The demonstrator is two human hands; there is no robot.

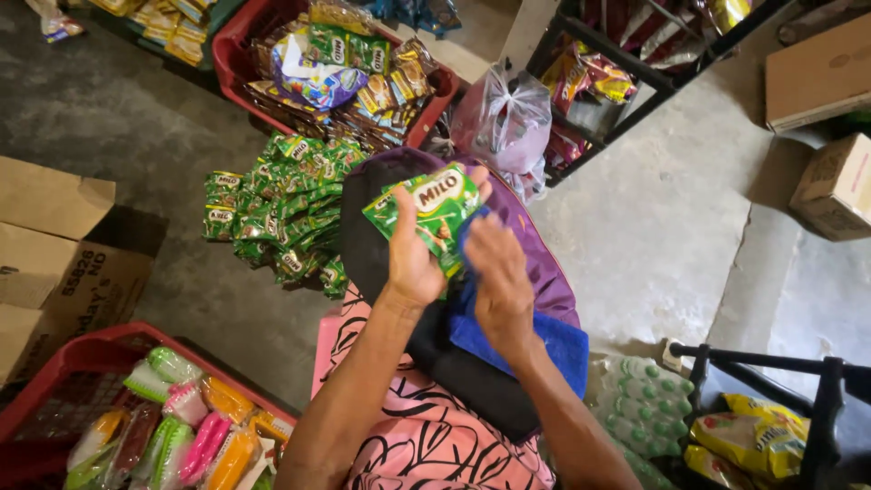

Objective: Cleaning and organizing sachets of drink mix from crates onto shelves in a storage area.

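On the grey concrete floor (653, 227), pretty much everything sits around the person's lap, so I'll use the lap as the anchor. Far above-left of it there's a big red plastic crate (238, 56) stuffed with mixed snack sachets, and another red plastic basket (82, 363) down-left of the lap, holding brushes in green, pink and orange packaging. Left of that, at the frame edge, an open brown cardboard box (54, 245). Black metal shelving (635, 73) stands up-right of the lap with more packets on it.

Just left of the lap is a heap of small green sachet strips (286, 204) lying on the floor. Right above the lap, a translucent plastic bag (508, 122) tied at the top. Lower right of the lap, a shrink-wrapped pack of clear bottles with green caps (644, 399).

On the lap itself: dark purple and black fabric, with a blue cloth (544, 340) draped over it.

Held up over the lap is a green foil drink-mix packet (431, 209). The left hand (413, 259) is gripping it, fingers wrapped round the lower edge. The right hand (497, 272) is fairly flat and pressed against the blue cloth right at the packet's side; can't tell if it's actually pinching anything.
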